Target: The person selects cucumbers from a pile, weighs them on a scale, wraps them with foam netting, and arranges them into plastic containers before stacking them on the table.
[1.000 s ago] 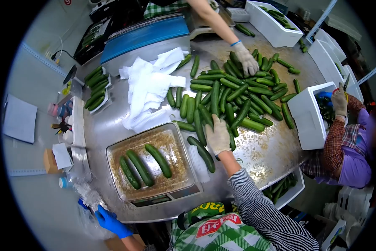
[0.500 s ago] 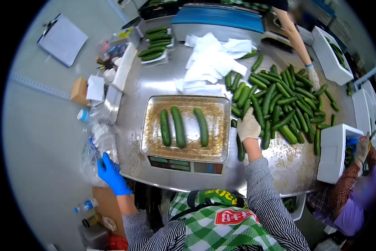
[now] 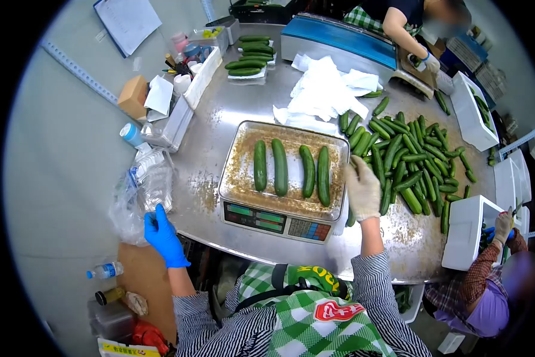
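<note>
My right hand point(image 3: 363, 187), in a pale glove, is just off the right rim of the metal weighing tray point(image 3: 231, 189), its fingers loosely apart and nothing seen in them. Several cucumbers lie upright in a row on the tray, the rightmost cucumber point(image 3: 323, 176) closest to that hand. Below the tray shows the scale's lit panel point(image 3: 270, 219). A large pile of cucumbers point(image 3: 414, 159) spreads to the right of my hand. On the left, my blue-gloved left hand point(image 3: 167, 239) has thumb and finger apart, just below clear plastic trays point(image 3: 155, 178), holding nothing I can see.
White paper sheets point(image 3: 324, 89) lie behind the scale, beside a blue-topped machine point(image 3: 339, 44). Packed cucumbers point(image 3: 249, 58) sit at the back left. A white foam box point(image 3: 467, 235) stands at right, near a co-worker point(image 3: 487, 297); another co-worker's arm point(image 3: 405, 35) is at the back.
Another cucumber now lies at the right of the row on the tray. My right hand has left the pile for the tray's edge. The co-worker's hand at the back has withdrawn from the pile.
</note>
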